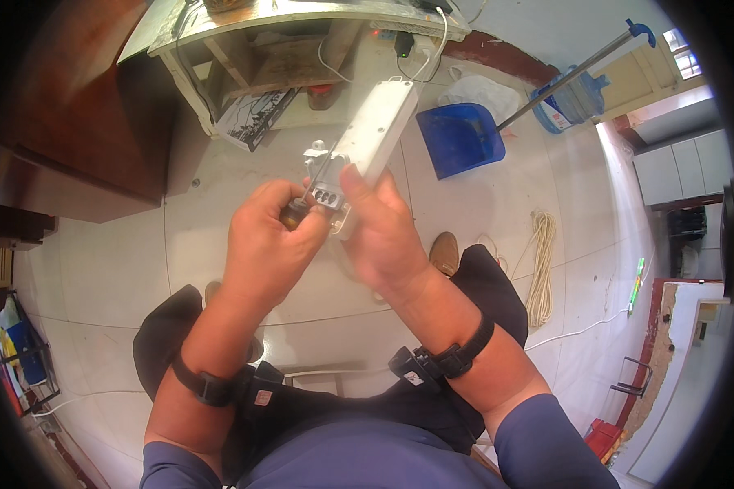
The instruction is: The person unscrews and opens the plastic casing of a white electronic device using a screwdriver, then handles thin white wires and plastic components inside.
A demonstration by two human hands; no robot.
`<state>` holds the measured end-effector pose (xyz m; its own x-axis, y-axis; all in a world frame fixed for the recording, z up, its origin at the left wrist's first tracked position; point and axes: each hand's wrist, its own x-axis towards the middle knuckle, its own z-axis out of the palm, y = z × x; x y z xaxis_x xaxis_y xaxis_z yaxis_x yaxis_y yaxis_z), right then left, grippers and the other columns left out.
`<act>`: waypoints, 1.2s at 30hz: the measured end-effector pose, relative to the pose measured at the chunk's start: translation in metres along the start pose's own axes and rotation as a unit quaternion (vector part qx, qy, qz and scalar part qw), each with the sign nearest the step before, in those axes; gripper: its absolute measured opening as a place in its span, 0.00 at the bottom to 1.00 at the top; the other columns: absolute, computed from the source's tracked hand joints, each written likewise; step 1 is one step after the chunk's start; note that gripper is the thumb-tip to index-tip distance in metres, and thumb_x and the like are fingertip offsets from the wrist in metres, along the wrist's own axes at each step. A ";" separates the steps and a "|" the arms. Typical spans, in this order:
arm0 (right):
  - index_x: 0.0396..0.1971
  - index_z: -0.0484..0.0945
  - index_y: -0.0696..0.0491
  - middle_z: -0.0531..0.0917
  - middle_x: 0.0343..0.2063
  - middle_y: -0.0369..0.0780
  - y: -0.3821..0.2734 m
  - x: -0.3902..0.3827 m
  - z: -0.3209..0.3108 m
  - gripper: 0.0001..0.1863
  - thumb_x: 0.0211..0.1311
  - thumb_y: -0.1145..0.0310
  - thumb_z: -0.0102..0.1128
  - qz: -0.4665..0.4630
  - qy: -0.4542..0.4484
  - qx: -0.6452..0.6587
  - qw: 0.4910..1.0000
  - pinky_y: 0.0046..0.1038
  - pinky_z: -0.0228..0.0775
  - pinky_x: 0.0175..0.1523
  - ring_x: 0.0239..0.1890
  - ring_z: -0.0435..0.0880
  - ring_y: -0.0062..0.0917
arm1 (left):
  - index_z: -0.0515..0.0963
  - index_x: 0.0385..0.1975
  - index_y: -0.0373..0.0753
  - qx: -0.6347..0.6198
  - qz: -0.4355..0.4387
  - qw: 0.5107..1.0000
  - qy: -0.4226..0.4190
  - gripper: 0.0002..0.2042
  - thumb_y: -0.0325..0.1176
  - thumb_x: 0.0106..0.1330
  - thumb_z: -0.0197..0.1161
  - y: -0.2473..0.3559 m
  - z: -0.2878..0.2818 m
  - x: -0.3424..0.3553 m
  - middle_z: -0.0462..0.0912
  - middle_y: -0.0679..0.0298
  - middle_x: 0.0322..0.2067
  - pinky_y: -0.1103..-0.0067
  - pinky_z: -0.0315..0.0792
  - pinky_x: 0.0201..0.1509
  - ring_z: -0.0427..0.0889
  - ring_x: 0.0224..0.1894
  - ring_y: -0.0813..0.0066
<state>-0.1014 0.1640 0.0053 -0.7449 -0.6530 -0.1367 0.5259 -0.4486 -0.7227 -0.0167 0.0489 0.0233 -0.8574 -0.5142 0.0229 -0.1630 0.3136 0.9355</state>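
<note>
White casing point(381, 122) is gripped by your right hand point(381, 232); your left hand point(263, 236) pinches a screwdriver point(294, 214). If the casing twists, the screwdriver could slip.

and here's a blue plastic dustpan point(462, 140), its long grey handle point(575, 73) slanting past a translucent blue water jug point(583, 99), looped cream cable point(540, 281) lying apart.

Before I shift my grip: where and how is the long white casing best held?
Probably by the long edges of the white casing, from the right: its straight, narrow body should suit a thumb-over grip, as the right hand shows. Keep off the grey terminal block at its near end, beside the left hand and screwdriver.
</note>
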 end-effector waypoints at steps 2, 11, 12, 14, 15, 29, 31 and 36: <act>0.60 0.64 0.53 0.78 0.51 0.39 0.000 0.000 0.000 0.19 0.75 0.63 0.52 -0.004 0.004 -0.012 1.000 0.34 0.70 0.61 0.53 0.79 0.27 | 0.78 0.31 0.34 -0.018 -0.002 1.000 -0.001 0.03 0.25 0.63 0.63 0.000 0.001 0.000 0.75 0.74 0.21 0.87 0.62 0.26 0.67 0.23 0.91; 0.60 0.65 0.53 0.77 0.53 0.38 0.002 0.000 -0.002 0.18 0.75 0.64 0.52 0.003 0.007 -0.009 1.000 0.32 0.67 0.62 0.55 0.77 0.25 | 0.81 0.33 0.33 0.025 0.049 0.998 -0.038 0.05 0.23 0.58 0.65 0.009 -0.011 0.000 0.76 0.67 0.28 0.82 0.67 0.33 0.71 0.28 0.82; 0.60 0.65 0.53 0.77 0.53 0.38 0.002 -0.001 0.000 0.18 0.75 0.64 0.52 0.004 0.006 -0.009 1.000 0.32 0.67 0.62 0.55 0.77 0.25 | 0.80 0.33 0.33 0.038 0.043 0.997 -0.057 0.05 0.23 0.57 0.66 0.009 -0.013 0.001 0.75 0.65 0.29 0.81 0.67 0.34 0.71 0.29 0.80; 0.55 0.64 0.55 0.77 0.50 0.38 0.000 -0.002 0.005 0.18 0.73 0.66 0.58 0.010 0.029 0.022 0.999 0.27 0.68 0.58 0.52 0.76 0.21 | 0.80 0.33 0.33 0.054 0.043 0.996 -0.057 0.06 0.23 0.57 0.66 0.012 -0.015 0.002 0.75 0.65 0.28 0.81 0.67 0.33 0.71 0.29 0.79; 0.55 0.64 0.55 0.77 0.50 0.38 0.000 -0.002 0.005 0.18 0.73 0.66 0.58 0.011 0.029 0.022 0.999 0.27 0.68 0.58 0.52 0.76 0.21 | 0.80 0.32 0.33 0.069 0.045 0.995 -0.059 0.06 0.24 0.56 0.67 0.013 -0.015 0.002 0.75 0.64 0.28 0.80 0.67 0.33 0.71 0.28 0.78; 0.50 0.66 0.54 0.77 0.46 0.37 0.002 -0.003 0.006 0.14 0.73 0.65 0.57 0.028 0.044 0.043 0.998 0.27 0.72 0.52 0.48 0.77 0.19 | 0.78 0.30 0.34 0.104 0.105 0.988 -0.035 0.06 0.25 0.57 0.68 0.003 -0.011 0.002 0.74 0.62 0.27 0.78 0.67 0.31 0.71 0.26 0.73; 0.50 0.66 0.54 0.78 0.45 0.37 0.002 -0.003 0.006 0.15 0.73 0.64 0.57 0.027 0.046 0.043 0.998 0.27 0.73 0.51 0.46 0.78 0.20 | 0.78 0.30 0.34 0.109 0.108 0.987 -0.038 0.06 0.25 0.58 0.69 0.002 -0.010 0.002 0.74 0.64 0.27 0.78 0.67 0.31 0.71 0.26 0.75; 0.52 0.67 0.54 0.80 0.42 0.39 -0.006 0.001 -0.003 0.18 0.75 0.57 0.54 0.039 0.009 0.047 0.998 0.29 0.79 0.46 0.42 0.83 0.25 | 0.79 0.41 0.35 -0.047 -0.080 0.991 -0.095 0.09 0.25 0.61 0.66 0.019 -0.023 0.003 0.73 0.73 0.30 0.87 0.65 0.31 0.68 0.27 0.88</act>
<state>-0.1070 0.1678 0.0072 -0.7073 -0.6773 -0.2027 0.6180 -0.4531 -0.6425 -0.0113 0.0344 0.0490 -0.9022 -0.3891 -0.1860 -0.2651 0.1602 0.9508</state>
